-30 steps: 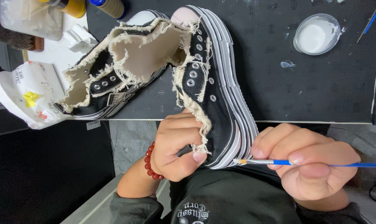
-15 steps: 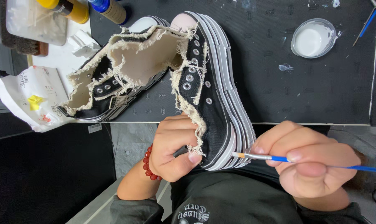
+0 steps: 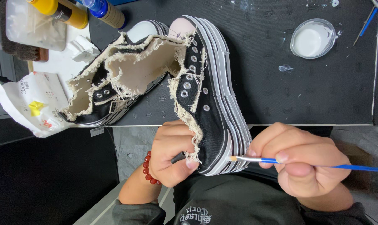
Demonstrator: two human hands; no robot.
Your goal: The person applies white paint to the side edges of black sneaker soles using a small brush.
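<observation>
Black canvas with frayed cream edges covers the high-top sneaker (image 3: pixel 209 104) that the person is working on. It lies on its side, its toe on the dark table (image 3: pixel 301 91) and its heel sticking out over the table's near edge. The left hand (image 3: pixel 172 154) is closed around the heel, with the thumb pressed on the ragged cloth. A red bead bracelet (image 3: pixel 148 168) sits on that wrist.

The right hand (image 3: pixel 301 164) pinches a thin blue paintbrush (image 3: pixel 272 160) between the thumb and fingers. The brush tip touches the white and black striped sole at the heel.

A second sneaker (image 3: pixel 114 87) of the same kind lies just beside the first one, on the left, also on its side. Near it are a white crinkled bag (image 3: pixel 30 104) and a clear plastic box (image 3: pixel 34 25). A yellow bottle (image 3: pixel 64 12) and a blue-capped bottle (image 3: pixel 105 10) lie at the far side of the table. A small round cup of white paint (image 3: pixel 313 38) stands well apart, far over to the right, with a little paint smear (image 3: pixel 285 68) close by.
</observation>
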